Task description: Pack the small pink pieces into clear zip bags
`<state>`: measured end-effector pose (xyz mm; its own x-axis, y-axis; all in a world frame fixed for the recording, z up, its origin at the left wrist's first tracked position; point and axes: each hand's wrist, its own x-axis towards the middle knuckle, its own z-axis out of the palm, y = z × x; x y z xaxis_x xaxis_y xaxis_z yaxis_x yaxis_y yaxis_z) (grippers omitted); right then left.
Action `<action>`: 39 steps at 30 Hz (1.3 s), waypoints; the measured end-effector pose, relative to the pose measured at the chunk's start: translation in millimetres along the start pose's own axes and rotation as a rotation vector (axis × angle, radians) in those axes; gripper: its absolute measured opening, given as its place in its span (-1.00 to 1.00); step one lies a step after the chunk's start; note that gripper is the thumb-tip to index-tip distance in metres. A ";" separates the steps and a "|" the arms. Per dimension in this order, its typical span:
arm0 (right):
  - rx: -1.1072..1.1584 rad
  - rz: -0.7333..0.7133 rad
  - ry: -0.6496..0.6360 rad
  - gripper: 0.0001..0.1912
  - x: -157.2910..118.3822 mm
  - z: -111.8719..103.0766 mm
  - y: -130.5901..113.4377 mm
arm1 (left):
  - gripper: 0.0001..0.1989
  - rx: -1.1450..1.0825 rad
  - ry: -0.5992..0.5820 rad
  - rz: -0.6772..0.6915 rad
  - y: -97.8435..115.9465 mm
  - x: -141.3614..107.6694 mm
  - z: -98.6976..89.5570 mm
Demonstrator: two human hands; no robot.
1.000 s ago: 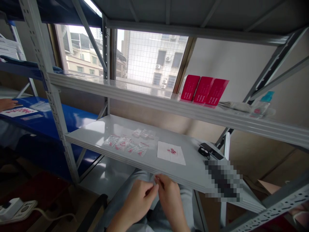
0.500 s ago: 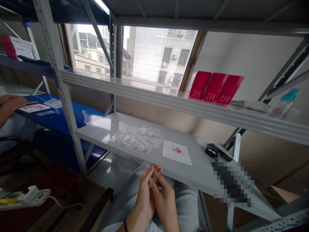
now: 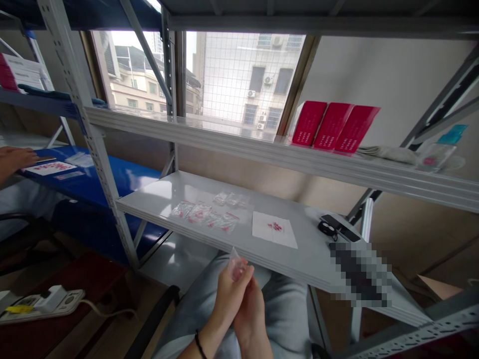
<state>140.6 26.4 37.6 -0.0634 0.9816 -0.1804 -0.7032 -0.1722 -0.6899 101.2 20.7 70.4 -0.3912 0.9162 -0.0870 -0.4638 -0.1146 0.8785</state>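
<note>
A small clear plastic bag [image 3: 235, 262] is held above my lap, just in front of the shelf edge, with a bit of pink showing in it. My left hand [image 3: 232, 291] is closed on the bag, thumb pressed along it. Against it lies my right hand [image 3: 253, 311], curled round the bag's lower side with its fingers partly hidden. On the grey shelf are several small zip bags [image 3: 198, 214] with pink pieces inside, more clear bags [image 3: 229, 199] behind them, and a white sheet [image 3: 262, 232] carrying a little heap of small pink-red pieces [image 3: 276, 227].
On the grey shelf [image 3: 314, 259] at right lie a phone-like black device [image 3: 346, 230], a coiled black cable [image 3: 327, 228] and a blurred-out item. Above stand red boxes [image 3: 329, 125], a cloth and a spray bottle [image 3: 441, 149]. At left, another person's hand [image 3: 18, 158] rests over a blue table.
My hands have turned and drawn together round the bag. The bag, stretched out to the left before, now points upward, and my left hand covers more of it.
</note>
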 end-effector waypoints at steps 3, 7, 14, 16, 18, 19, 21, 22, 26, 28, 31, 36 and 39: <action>0.008 0.029 0.027 -0.70 5.1 -4.0 3.4 | -0.84 -0.033 -0.044 -0.068 -2.2 2.0 1.5; 0.121 0.047 0.109 -0.84 10.4 -4.1 -0.3 | -0.75 -0.071 -0.068 -0.157 12.1 8.1 5.5; 0.256 0.211 -0.130 -0.54 12.2 -12.9 -50.0 | -0.71 -0.040 -0.240 0.025 94.0 94.0 8.2; 0.189 0.133 -0.175 -0.44 18.1 -13.7 -76.3 | -0.74 0.189 -0.209 0.080 118.7 139.3 10.2; 0.055 0.041 -0.191 -0.39 31.0 -11.4 -107.7 | -0.74 0.308 -0.198 0.088 137.4 182.7 12.6; -0.057 -0.011 -0.196 -0.38 40.5 -9.2 -124.7 | -0.74 0.366 -0.186 0.088 143.9 201.6 13.3; -0.418 -0.147 -0.188 -0.39 65.6 -3.5 -159.3 | -0.74 0.489 -0.130 0.098 152.0 231.3 11.6; -0.686 -0.249 -0.145 -0.41 80.5 -0.7 -175.7 | -0.73 0.564 -0.089 0.108 154.6 242.1 9.0; -1.302 -0.408 -0.012 -0.44 142.7 7.0 -222.6 | -0.63 0.883 0.102 0.201 164.4 263.4 -10.9; -1.460 -0.437 0.013 -0.45 167.4 8.2 -230.7 | -0.63 1.022 0.151 0.272 168.5 263.3 -22.3; -1.706 -0.472 0.036 -0.52 190.7 8.6 -225.3 | -0.73 1.211 0.077 0.368 166.9 249.5 -35.9; -1.977 -0.469 0.067 -0.55 200.4 6.7 -202.1 | -0.90 1.486 -0.192 0.463 147.2 207.2 -52.6; -2.083 -0.456 0.064 -0.57 198.5 4.6 -195.2 | -0.77 1.599 -0.174 0.524 139.7 190.7 -63.3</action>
<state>262.0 255.3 139.7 -0.1090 0.9748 0.1947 0.9574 0.1556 -0.2431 -88.5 155.1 146.8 -0.0948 0.9492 0.3000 0.9309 -0.0222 0.3645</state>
